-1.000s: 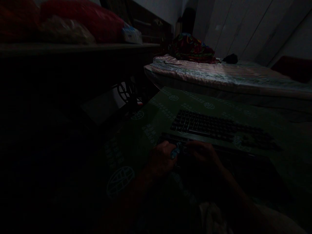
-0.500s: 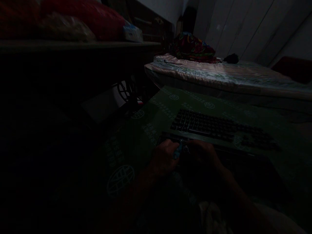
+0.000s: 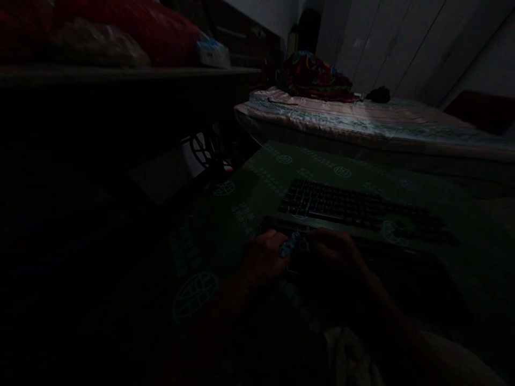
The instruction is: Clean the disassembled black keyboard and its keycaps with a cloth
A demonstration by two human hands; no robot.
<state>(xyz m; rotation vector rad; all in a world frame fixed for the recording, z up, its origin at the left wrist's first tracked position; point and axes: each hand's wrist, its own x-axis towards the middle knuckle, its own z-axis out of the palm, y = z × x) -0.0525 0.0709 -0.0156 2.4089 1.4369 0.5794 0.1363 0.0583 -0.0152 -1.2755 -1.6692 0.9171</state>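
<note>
The scene is very dark. My left hand is closed around a small light-blue item, whose kind I cannot make out. Close on its right, my right hand is closed too, fingers pinched beside a small greyish piece; shadow hides what they grip. Both hands are over a long black keyboard base lying on a green printed board. Just beyond it, loose black keycaps are laid out in rows like a keyboard.
A bed with a patterned sheet and a heap of colourful cloth stands behind the board. At upper left, a shelf-like tabletop carries a red bag. Below it is a dark spoked wheel.
The view has shifted slightly. The light-blue item has tilted and shows more clearly between my hands, which stay close together over the keyboard base.
</note>
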